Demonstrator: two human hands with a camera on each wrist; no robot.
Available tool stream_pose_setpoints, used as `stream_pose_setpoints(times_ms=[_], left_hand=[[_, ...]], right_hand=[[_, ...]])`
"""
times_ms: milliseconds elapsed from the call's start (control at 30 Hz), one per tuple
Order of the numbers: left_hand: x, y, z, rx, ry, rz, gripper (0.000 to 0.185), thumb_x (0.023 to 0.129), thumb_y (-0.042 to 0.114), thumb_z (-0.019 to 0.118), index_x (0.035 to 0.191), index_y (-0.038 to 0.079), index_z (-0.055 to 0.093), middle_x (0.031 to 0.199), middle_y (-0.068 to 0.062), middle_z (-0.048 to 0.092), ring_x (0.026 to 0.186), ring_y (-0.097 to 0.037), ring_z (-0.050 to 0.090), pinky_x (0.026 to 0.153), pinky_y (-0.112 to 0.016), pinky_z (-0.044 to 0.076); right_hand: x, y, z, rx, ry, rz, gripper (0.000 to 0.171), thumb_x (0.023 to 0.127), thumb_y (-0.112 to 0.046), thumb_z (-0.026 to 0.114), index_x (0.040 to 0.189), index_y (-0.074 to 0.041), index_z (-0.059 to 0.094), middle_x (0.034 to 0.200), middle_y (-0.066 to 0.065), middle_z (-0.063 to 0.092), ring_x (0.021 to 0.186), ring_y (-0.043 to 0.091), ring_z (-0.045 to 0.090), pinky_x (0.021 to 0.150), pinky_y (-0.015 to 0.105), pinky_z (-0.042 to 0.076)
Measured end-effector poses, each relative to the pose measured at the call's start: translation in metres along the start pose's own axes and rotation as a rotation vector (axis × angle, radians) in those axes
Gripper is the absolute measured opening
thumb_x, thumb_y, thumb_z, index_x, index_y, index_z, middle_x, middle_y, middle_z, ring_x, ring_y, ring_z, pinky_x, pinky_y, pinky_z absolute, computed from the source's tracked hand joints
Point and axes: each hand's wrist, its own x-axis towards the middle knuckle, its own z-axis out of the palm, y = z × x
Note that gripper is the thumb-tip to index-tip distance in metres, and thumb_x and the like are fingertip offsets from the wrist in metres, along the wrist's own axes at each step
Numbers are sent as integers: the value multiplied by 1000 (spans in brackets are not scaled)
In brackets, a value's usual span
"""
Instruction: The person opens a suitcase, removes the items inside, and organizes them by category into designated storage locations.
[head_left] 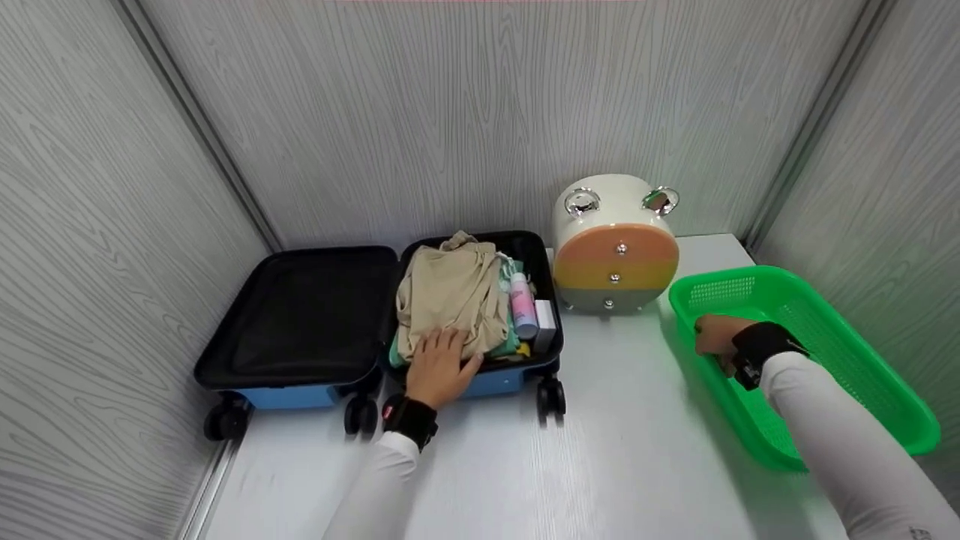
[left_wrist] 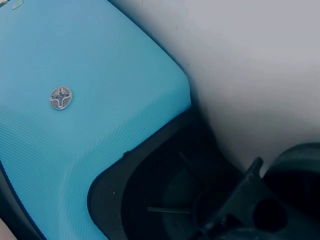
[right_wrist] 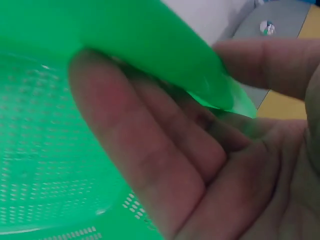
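Note:
My left hand (head_left: pixel 439 367) rests with straight fingers on folded beige clothing (head_left: pixel 457 289) in the open suitcase (head_left: pixel 491 383). Beside the clothing, a pink and blue spray bottle (head_left: pixel 523 306) and a white box (head_left: pixel 545 326) lie in the same half. Seen from the left wrist, the light blue suitcase shell (left_wrist: pixel 100 75) and its black wheel corner fill much of the view. My right hand (head_left: pixel 721 337) grips the near-left rim of a green plastic basket (head_left: pixel 862 360). In the right wrist view its fingers (right_wrist: pixel 135 135) curl inside the rim, with the thumb on the outer side.
The suitcase's other half (head_left: pixel 300 315), lined in black, lies spread open at the left. Between suitcase and basket, a round cabinet (head_left: pixel 615 255) with coloured drawers stands against the back wall (head_left: pixel 420 112). Walls bound the white table (head_left: pixel 600 450) left and right.

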Motion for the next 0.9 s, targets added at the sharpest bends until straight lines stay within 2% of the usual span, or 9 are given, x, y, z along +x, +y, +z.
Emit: stream_pose_setpoints(times_ms=[100, 167, 367, 500, 633, 700, 767, 800, 900], left_hand=[[1, -1, -3, -1, 3, 6, 61, 112, 49, 53, 157, 8, 54, 158, -22, 56, 156, -47, 41, 131, -64, 24], [1, -1, -3, -5, 7, 6, 60, 112, 48, 53, 157, 8, 54, 157, -22, 56, 156, -47, 41, 132, -65, 23], [1, -2, 0, -8, 15, 13, 59, 112, 48, 54, 156, 8, 56, 157, -22, 56, 155, -48, 41, 130, -66, 26], [1, -3, 1, -4, 11, 10, 60, 112, 48, 54, 156, 8, 55, 157, -22, 56, 156, -48, 41, 130, -65, 25], [1, -2, 3, -5, 0, 3, 61, 112, 49, 52, 158, 9, 54, 158, -21, 55, 157, -47, 39, 132, -64, 23], [1, -1, 3, -10, -3, 0, 61, 112, 50, 52, 158, 9, 54, 158, -21, 55, 157, -47, 39, 132, -64, 23], [1, -1, 3, -6, -4, 1, 61, 112, 50, 52, 158, 9, 54, 158, -21, 55, 157, -46, 40, 132, -64, 24], [1, -1, 3, -3, -4, 3, 60, 112, 49, 53, 158, 9, 54, 158, -21, 55, 156, -46, 41, 131, -64, 24], [0, -3, 1, 5, -1, 9, 60, 112, 49, 53, 158, 9, 54, 158, -21, 55, 154, -45, 42, 131, -63, 25]], right_hand=[[-8, -10, 10, 31, -52, 8, 25, 93, -2, 54, 117, 1, 45, 61, -1, 46, 46, 9, 44, 47, 27, 46], [-10, -18, 20, 19, -77, -15, 22, 93, -4, 58, 111, -1, 47, 60, -1, 53, 47, 10, 51, 49, 28, 50], [-4, -44, 57, -35, -96, -152, 53, 100, -13, 64, 138, 20, 48, 73, 16, 75, 58, 19, 74, 62, 37, 65], [5, -66, 81, -9, -86, -226, 56, 103, -15, 66, 142, 21, 46, 75, 18, 76, 60, 22, 77, 66, 42, 66], [14, -86, 97, -5, -42, -290, 23, 106, -15, 65, 106, 8, 60, 71, 16, 73, 62, 27, 78, 68, 47, 67], [17, -93, 102, -5, -24, -322, 20, 108, -13, 63, 95, 1, 57, 69, 17, 72, 62, 30, 78, 70, 51, 66], [20, -97, 106, -12, -7, -342, 23, 110, -14, 60, 104, 9, 59, 69, 17, 72, 63, 31, 78, 73, 49, 67], [21, -99, 108, -11, -3, -346, 32, 111, -14, 59, 117, 17, 58, 70, 17, 72, 64, 31, 78, 76, 49, 67], [23, -108, 113, -27, 14, -349, 62, 114, -16, 54, 152, 27, 33, 72, 17, 72, 62, 28, 76, 83, 46, 66]])
